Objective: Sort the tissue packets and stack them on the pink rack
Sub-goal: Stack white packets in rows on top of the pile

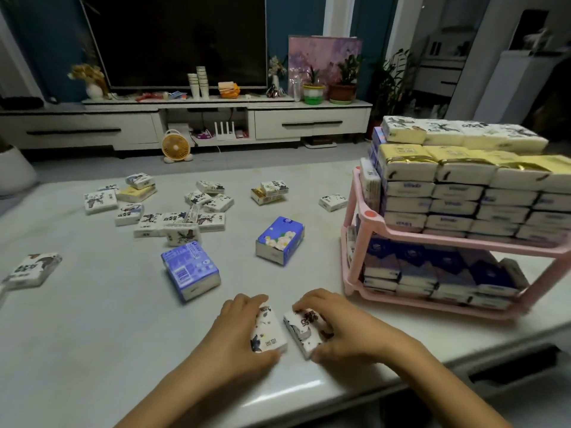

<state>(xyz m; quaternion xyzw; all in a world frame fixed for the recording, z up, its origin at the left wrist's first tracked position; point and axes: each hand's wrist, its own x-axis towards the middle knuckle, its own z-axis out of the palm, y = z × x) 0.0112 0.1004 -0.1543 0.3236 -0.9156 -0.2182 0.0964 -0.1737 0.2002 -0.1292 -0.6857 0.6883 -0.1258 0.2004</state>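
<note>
My left hand [234, 330] grips a white tissue packet with ink-style print [268, 330] on the table near its front edge. Right beside it, my right hand [343, 324] holds a second white printed packet [304, 330]. The two packets lie side by side, almost touching. The pink two-tier rack [363, 225] stands at the right, packed with stacked packets: white and yellow ones on the upper tier, blue ones on the lower. Two blue packets [190, 274] [280, 240] lie in the middle of the table. Several white printed packets [179, 220] are scattered farther back.
The white table [108, 319] has a rounded front edge close to my arms. One white packet [32, 270] lies at the far left, another [333, 201] near the rack. Behind the table are a TV console [185, 122], a small fan [175, 147] and potted plants.
</note>
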